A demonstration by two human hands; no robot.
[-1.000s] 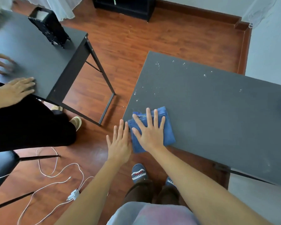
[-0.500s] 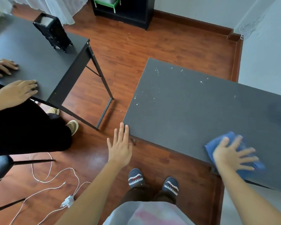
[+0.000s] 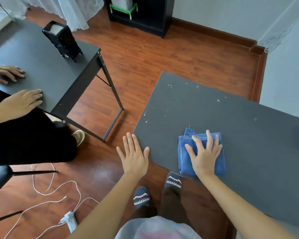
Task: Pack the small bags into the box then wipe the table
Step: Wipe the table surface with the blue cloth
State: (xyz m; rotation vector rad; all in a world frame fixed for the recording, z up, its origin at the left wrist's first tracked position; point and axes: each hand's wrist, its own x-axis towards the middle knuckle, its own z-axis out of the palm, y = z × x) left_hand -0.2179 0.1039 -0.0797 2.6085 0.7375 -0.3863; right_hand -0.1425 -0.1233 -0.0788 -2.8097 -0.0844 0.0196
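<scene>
A folded blue cloth (image 3: 182, 157) lies on the dark grey table (image 3: 240, 128) near its front edge. My right hand (image 3: 204, 156) presses flat on the cloth with the fingers spread. My left hand (image 3: 134, 156) is open, fingers apart, at the table's near left corner, its thumb side touching the edge. White crumbs (image 3: 170, 86) are scattered over the far left part of the table. No small bags are in view.
A second black table (image 3: 55, 71) stands at the left with a black container (image 3: 62, 40) on it. Another person's hands (image 3: 22, 100) rest on that table. A white cable with an adapter (image 3: 70, 221) lies on the wooden floor. A black shelf (image 3: 145, 21) stands at the back.
My right hand slid the cloth from the left corner far to the right, and has now come back toward the middle of the front edge. My left hand stayed at the corner.
</scene>
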